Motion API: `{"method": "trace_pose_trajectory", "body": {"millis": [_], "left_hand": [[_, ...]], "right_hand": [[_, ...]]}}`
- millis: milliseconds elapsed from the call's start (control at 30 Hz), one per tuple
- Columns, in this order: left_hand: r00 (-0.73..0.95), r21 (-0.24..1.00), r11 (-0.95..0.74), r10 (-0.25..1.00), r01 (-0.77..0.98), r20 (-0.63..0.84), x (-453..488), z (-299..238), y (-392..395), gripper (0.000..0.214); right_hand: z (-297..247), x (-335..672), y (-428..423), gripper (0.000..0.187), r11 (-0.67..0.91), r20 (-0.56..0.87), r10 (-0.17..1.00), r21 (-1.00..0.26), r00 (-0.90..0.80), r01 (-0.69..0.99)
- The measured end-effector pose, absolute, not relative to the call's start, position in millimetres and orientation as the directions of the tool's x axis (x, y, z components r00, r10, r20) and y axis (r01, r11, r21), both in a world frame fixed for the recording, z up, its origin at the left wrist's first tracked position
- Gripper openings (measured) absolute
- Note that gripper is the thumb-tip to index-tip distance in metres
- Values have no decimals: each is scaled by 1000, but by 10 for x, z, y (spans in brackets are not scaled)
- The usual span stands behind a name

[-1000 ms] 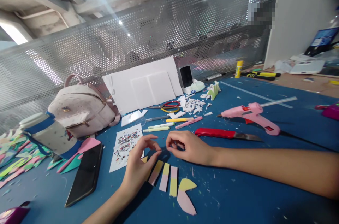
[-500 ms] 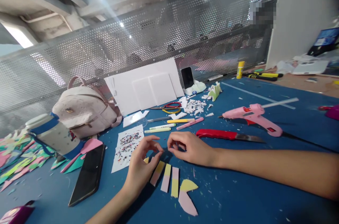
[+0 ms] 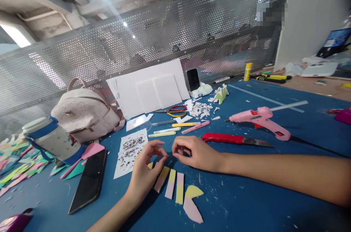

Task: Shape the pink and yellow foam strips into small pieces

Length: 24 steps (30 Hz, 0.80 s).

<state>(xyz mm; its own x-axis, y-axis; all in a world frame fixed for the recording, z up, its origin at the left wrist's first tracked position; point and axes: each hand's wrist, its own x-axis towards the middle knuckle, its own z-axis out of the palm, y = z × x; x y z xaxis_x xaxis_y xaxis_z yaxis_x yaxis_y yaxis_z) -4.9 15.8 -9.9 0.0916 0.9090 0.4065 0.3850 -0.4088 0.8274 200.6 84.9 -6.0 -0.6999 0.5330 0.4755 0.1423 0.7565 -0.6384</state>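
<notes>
My left hand [image 3: 146, 164] is low over the blue table, thumb and a fingertip brought together beside the striped strips. Facing it, a small gap away, my right hand [image 3: 196, 154] has its fingers curled and its thumb close to the index tip. Anything pinched in either hand is too small or hidden to make out. Below them lie a shaded yellow-pink strip [image 3: 161, 179], a second yellow-and-pink strip [image 3: 170, 184] and a third strip [image 3: 180, 188]. A curved yellow-and-pink cutout [image 3: 192, 204] is to their right. Another yellow piece is partly covered by my left hand.
A red-handled utility knife [image 3: 223, 138] and pink glue gun [image 3: 260, 118] lie right. Behind are pens [image 3: 186, 124], scissors [image 3: 175, 110], and white scraps [image 3: 201, 109]. Left are paper with shiny bits [image 3: 131, 151], a phone [image 3: 89, 180], a bottle [image 3: 55, 140], and a backpack [image 3: 85, 111].
The whole view has shifted slightly, so things sit a little further left. Both hands keep the same pose over the strips, and nothing on the table has visibly moved.
</notes>
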Motion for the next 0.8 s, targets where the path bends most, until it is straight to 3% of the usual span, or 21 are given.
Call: {"method": "trace_pose_trajectory", "body": {"millis": [800], "left_hand": [[93, 812, -415, 905, 411, 415, -33, -117, 145, 32]], "right_hand": [[-53, 2002, 848, 8, 764, 480, 533, -628, -697, 152]]}}
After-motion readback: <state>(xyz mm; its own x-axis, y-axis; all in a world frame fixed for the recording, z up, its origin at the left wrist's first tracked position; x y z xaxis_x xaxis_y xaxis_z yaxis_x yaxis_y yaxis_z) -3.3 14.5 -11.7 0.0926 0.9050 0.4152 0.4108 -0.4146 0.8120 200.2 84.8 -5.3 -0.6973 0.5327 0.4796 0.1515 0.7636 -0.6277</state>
